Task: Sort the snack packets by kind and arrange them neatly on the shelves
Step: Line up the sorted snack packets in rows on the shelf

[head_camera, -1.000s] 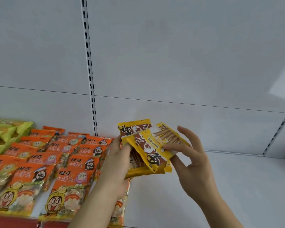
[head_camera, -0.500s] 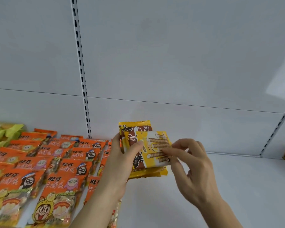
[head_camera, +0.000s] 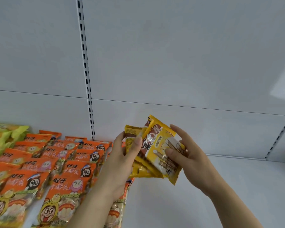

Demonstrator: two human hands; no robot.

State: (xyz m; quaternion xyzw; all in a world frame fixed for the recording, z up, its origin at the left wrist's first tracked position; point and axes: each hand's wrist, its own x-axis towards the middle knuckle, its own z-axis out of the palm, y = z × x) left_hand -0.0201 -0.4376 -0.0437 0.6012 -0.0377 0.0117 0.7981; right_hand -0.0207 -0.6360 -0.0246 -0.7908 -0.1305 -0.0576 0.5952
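A: Where are the yellow packets [head_camera: 161, 153]?

B: Above the shelf [head_camera: 229, 186], right of the orange packets [head_camera: 69, 163]. Left hand [head_camera: 122, 158] grips the stack; right hand [head_camera: 187, 155] pinches the front one.

A: Next?

B: Probably squaring them, then laying them on the bare shelf.

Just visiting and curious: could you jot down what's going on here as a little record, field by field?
Setting: white shelf with a white back panel
Left hand: grips a small stack of yellow packets
Right hand: holds the front yellow packet, tilted, its fingers across the face
Already on the shelf: rows of orange packets to the left, overlapping
Far left: green packets
Bare shelf space: to the right of the hands
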